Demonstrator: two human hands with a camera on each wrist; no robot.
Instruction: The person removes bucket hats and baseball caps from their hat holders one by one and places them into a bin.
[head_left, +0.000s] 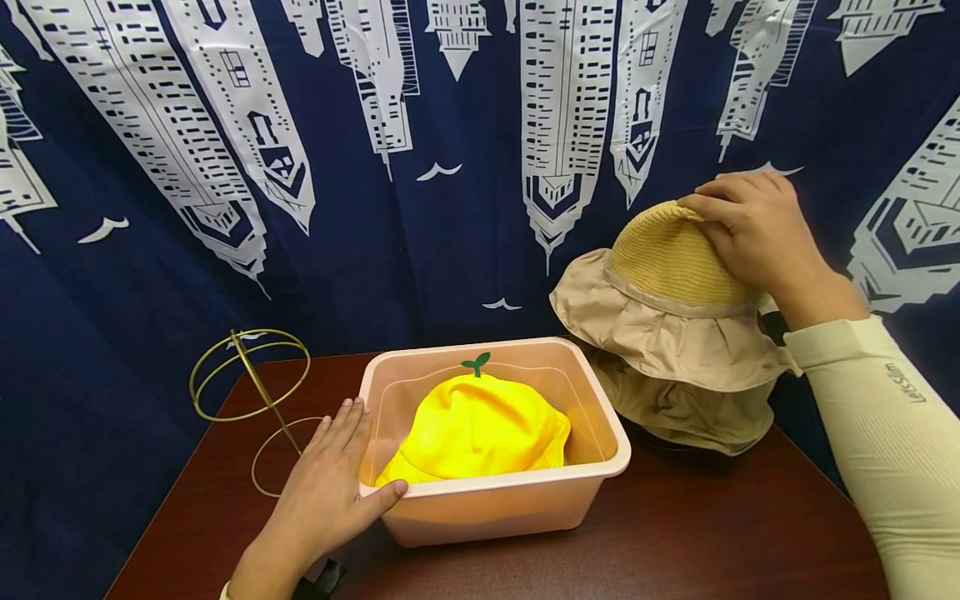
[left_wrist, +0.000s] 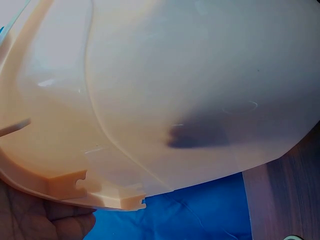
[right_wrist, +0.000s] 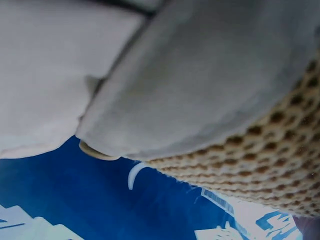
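My right hand (head_left: 757, 225) pinches the top of a sun hat (head_left: 667, 258) with a woven straw-yellow crown and a ruffled beige brim. In the right wrist view, the hat's woven crown (right_wrist: 270, 165) and pale cloth fill much of the frame. Below the hat hangs an olive-khaki cloth brim (head_left: 675, 408); what supports it is hidden. My left hand (head_left: 326, 475) rests at the near left corner of a pink plastic bin (head_left: 510, 504), fingers extended along the side and thumb over the front rim. Inside the bin lies a bright yellow cap (head_left: 480, 425) with a green sprout on top.
A gold wire stand with rings (head_left: 255, 367) stands left of the bin on the dark reddish-brown table (head_left: 690, 533). Behind hangs a navy curtain (head_left: 465, 250) with white building prints. A small black object (head_left: 324, 579) is partly visible under my left wrist.
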